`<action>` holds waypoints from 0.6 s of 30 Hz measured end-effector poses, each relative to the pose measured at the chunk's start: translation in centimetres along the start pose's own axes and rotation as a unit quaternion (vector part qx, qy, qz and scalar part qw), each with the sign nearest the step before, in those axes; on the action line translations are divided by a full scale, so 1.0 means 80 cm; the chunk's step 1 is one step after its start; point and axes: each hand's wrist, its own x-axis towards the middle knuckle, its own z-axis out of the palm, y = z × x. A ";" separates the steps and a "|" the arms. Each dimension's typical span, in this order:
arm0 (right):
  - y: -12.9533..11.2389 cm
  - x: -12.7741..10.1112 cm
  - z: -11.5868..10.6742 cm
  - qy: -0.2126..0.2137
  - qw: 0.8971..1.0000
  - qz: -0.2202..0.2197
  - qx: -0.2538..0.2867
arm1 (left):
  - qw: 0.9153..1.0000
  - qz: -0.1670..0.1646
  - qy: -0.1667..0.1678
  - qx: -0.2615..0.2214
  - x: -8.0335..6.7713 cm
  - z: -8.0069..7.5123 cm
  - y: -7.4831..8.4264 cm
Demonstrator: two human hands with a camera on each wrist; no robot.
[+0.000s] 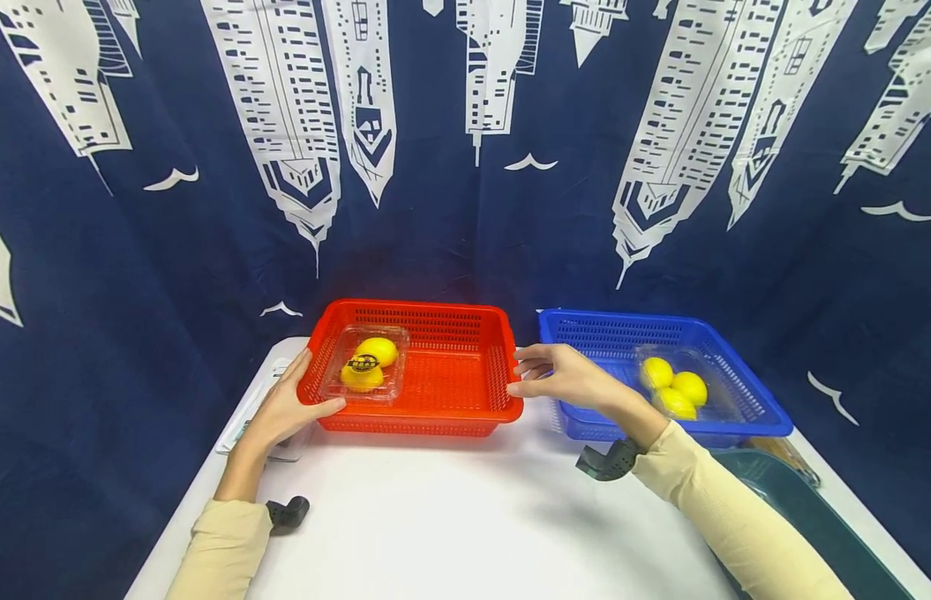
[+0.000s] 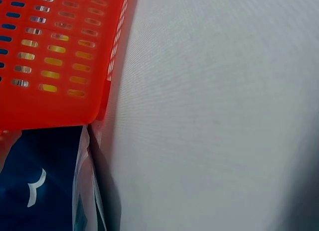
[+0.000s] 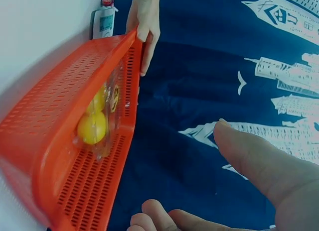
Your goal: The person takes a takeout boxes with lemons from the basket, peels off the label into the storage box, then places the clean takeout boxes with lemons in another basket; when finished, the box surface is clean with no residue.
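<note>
Both arms wear long, close-fitting sleeves of pale cream cloth, ending at the wrists — the left hand [image 1: 285, 408] and right hand [image 1: 566, 379] are bare, without gloves, rings or a watch. A small black device sits strapped under each wrist — blocky and matt, the right one with a curved edge.

A white table [image 1: 450, 533] stands before a navy curtain [image 1: 465, 208] printed with white skyscrapers.
</note>
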 end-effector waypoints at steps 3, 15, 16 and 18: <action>-0.009 0.007 0.003 -0.003 1.000 -0.003 -0.005 | 1.000 0.012 -0.001 -0.023 -0.001 0.000 -0.003; -0.041 0.050 0.018 -0.036 0.999 -0.006 0.003 | 0.996 0.021 0.008 -0.084 0.000 0.004 -0.012; -0.044 0.055 0.019 -0.039 0.999 -0.003 0.007 | 0.996 0.022 0.008 -0.086 0.001 0.005 -0.012; -0.047 0.065 0.022 -0.046 0.999 0.002 0.017 | 0.996 0.019 0.007 -0.088 0.001 0.005 -0.013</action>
